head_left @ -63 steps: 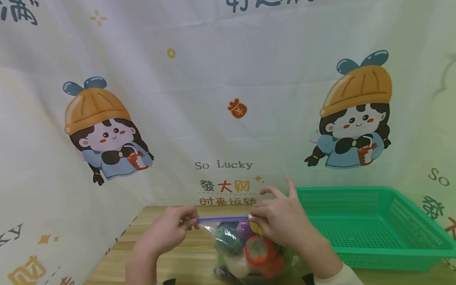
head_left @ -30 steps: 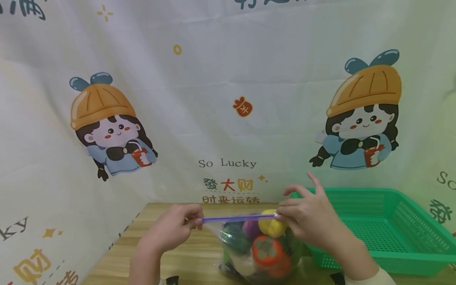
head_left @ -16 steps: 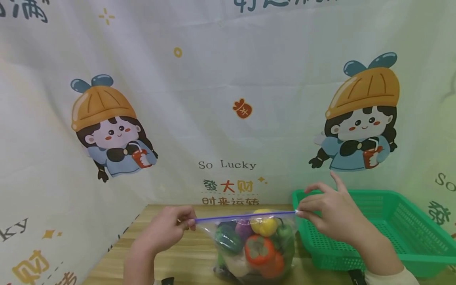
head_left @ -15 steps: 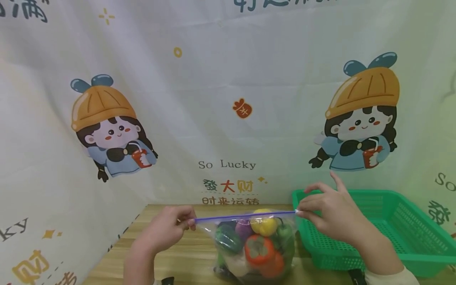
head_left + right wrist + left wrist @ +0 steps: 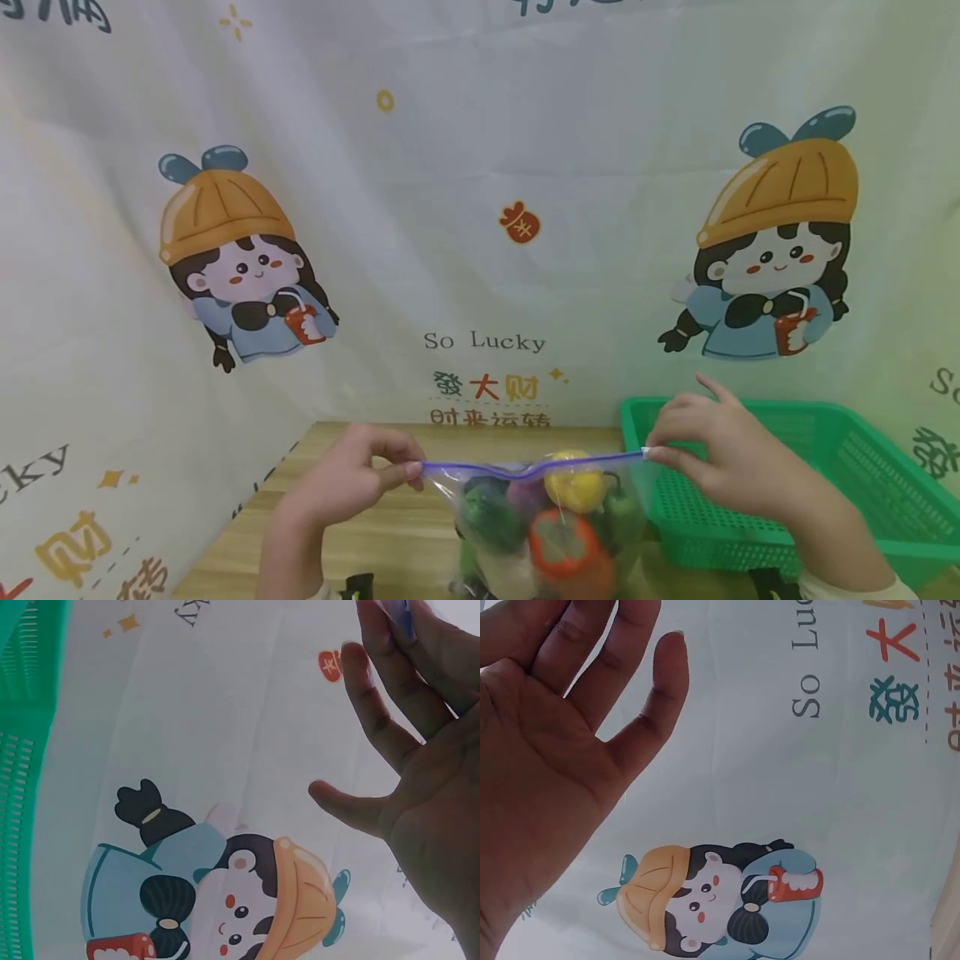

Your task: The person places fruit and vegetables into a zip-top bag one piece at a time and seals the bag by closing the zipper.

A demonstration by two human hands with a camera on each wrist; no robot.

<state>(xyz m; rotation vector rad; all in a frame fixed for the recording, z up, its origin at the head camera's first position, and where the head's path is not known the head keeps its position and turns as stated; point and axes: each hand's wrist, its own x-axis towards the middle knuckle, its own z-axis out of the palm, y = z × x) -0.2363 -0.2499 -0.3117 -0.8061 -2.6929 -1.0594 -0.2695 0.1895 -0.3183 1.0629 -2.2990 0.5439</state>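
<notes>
A clear zip bag [image 5: 517, 554] with a purple zip strip [image 5: 480, 469] stands on the table, filled with vegetable- and fruit-like pieces. Through its film I see a yellow pepper-shaped piece [image 5: 576, 487], an orange-red round one [image 5: 566, 546], a dark green one [image 5: 487, 512] and some purple. My left hand [image 5: 352, 479] pinches the strip's left end between thumb and fingers. At the right end, where a small white bit shows, my right hand [image 5: 727, 458] pinches with its little finger raised. The strip sags in a wave between them. In the right wrist view a purple edge [image 5: 401, 616] shows between the fingertips.
A green perforated plastic basket [image 5: 750, 558] stands to the right, partly behind my right forearm. The wooden table [image 5: 375, 550] ends at a printed cloth backdrop [image 5: 600, 275] behind and at the sides.
My right hand has slid rightward along the strip, from near its middle to the right end. The strip, straight half a second ago, now dips. My left hand keeps its pinch on the left end.
</notes>
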